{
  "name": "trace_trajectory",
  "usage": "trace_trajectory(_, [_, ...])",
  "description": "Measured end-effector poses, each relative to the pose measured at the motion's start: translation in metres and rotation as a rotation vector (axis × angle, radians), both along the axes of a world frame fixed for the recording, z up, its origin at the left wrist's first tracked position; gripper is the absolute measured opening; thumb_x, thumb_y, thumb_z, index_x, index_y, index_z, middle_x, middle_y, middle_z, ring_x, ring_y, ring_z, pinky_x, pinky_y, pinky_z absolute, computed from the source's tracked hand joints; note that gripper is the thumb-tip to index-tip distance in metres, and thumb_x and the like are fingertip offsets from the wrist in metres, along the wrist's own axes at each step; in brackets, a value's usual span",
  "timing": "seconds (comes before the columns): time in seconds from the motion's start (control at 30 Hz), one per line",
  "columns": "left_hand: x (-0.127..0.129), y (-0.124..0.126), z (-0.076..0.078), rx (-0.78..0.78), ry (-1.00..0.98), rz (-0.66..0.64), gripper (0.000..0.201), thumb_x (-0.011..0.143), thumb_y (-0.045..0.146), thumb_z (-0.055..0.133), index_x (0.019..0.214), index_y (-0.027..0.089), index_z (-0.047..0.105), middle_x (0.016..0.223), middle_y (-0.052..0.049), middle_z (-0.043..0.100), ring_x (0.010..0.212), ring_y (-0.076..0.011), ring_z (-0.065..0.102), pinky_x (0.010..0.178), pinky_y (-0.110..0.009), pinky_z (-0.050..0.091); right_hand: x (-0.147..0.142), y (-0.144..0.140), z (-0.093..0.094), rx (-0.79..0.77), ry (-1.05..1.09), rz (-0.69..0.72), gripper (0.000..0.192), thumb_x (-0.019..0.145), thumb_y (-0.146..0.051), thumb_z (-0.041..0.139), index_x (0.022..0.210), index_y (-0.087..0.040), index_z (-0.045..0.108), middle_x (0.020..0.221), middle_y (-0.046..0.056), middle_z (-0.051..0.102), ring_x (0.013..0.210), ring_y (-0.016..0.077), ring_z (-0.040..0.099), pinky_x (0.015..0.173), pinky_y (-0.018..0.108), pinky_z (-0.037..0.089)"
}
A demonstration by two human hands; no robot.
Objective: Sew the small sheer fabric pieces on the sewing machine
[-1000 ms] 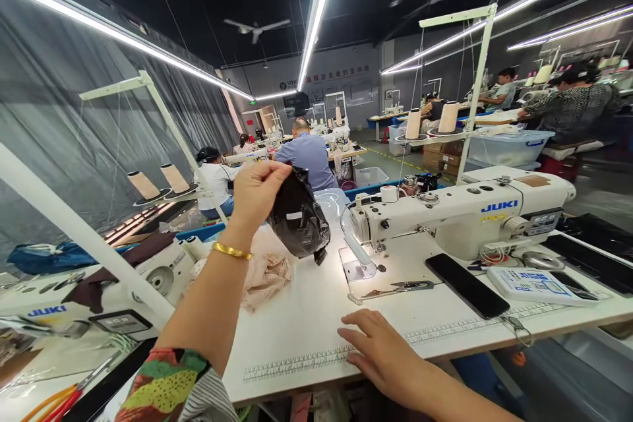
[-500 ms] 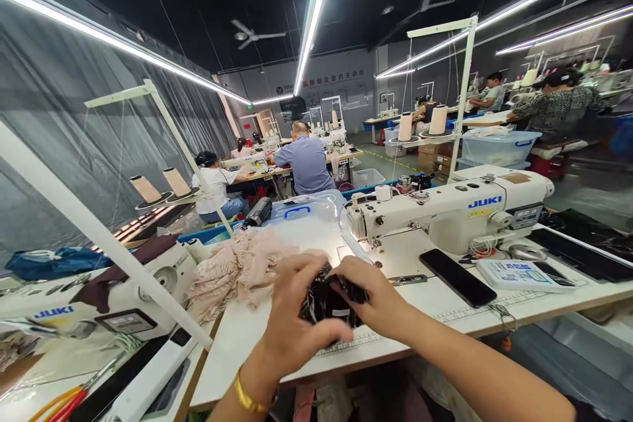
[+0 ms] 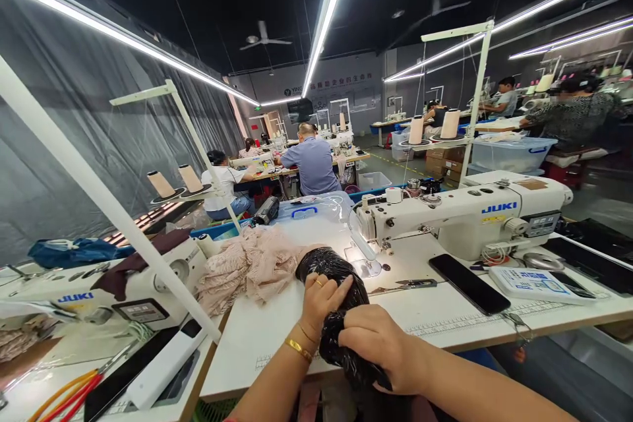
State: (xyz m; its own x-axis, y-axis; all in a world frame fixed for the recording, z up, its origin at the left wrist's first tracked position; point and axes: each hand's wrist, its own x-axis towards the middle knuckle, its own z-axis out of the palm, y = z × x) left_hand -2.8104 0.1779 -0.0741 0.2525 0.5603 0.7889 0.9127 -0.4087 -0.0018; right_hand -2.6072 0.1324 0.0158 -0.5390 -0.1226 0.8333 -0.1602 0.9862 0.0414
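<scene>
Half a second ago both hands pinched a small black bundle above the ruler strip; now that black fabric [image 3: 332, 268] is drawn out longer, one end lying on the desk [image 3: 277, 336] just in front of the presser foot, the other bunched at the near edge. The left hand [image 3: 324, 300] presses on the middle of the piece with fingers curled onto it, a ring and a gold bangle showing; the right hand [image 3: 378, 343] is closed around the lower bunch, which hangs over the desk's front edge. The view has also shifted slightly, so the sewing machine [image 3: 465, 214] sits a little farther right. Bare desk lies to the left of the hands, up to the pile of pink lace [image 3: 247, 267] that spills over the left edge; to the right, open surface runs to one dark phone [image 3: 469, 283] and one white control panel [image 3: 531, 283]. One pair of thread snips [image 3: 403, 285] lies between fabric and phone. Two thread cones [image 3: 432, 126] stand on the rack behind the machine, two more [image 3: 175, 181] on the neighbouring stand.
</scene>
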Motion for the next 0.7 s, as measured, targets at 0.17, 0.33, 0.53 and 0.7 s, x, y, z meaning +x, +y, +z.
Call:
trace_trajectory(0.17, [-0.028, 0.006, 0.010, 0.005, 0.054, 0.034, 0.045, 0.101, 0.011, 0.049, 0.133, 0.032, 0.072, 0.074, -0.002, 0.059, 0.076, -0.0207, 0.058, 0.086, -0.039, 0.042, 0.003, -0.011, -0.007, -0.039, 0.015, 0.057, 0.034, 0.110, -0.045, 0.031, 0.097, -0.023, 0.053, 0.065, 0.000, 0.051, 0.054, 0.0183, 0.047, 0.052, 0.032, 0.035])
trace_trajectory(0.33, [-0.010, -0.021, 0.017, -0.020, -0.025, 0.119, 0.051, 0.090, 0.016, 0.062, 0.140, 0.026, 0.066, 0.095, -0.008, 0.064, 0.090, -0.0272, 0.059, 0.090, -0.046, 0.046, 0.004, -0.001, -0.006, -0.185, 0.201, 0.045, 0.030, 0.111, -0.038, 0.027, 0.109, -0.025, 0.054, 0.072, 0.002, 0.061, 0.059, 0.0199, 0.059, 0.054, 0.031, 0.045])
trace_trajectory(0.53, [0.046, -0.051, 0.000, -0.122, -0.154, -0.084, 0.017, 0.097, 0.031, 0.061, 0.107, 0.023, 0.072, 0.111, -0.013, 0.066, 0.105, -0.0295, 0.059, 0.089, -0.044, 0.054, 0.002, 0.010, 0.010, -0.180, 0.249, 0.028, 0.024, 0.101, -0.019, 0.040, 0.117, -0.026, 0.057, 0.082, 0.003, 0.070, 0.069, 0.0212, 0.070, 0.064, 0.032, 0.057])
trace_trajectory(0.7, [0.035, -0.019, -0.010, -0.173, -0.088, -0.038, 0.024, 0.102, 0.024, 0.053, 0.091, 0.025, 0.075, 0.076, -0.005, 0.063, 0.080, -0.0230, 0.058, 0.086, -0.042, 0.049, 0.006, -0.004, 0.010, -0.188, 0.166, 0.073, 0.022, 0.101, -0.027, 0.040, 0.114, -0.025, 0.057, 0.080, 0.004, 0.070, 0.069, 0.0225, 0.070, 0.063, 0.033, 0.055])
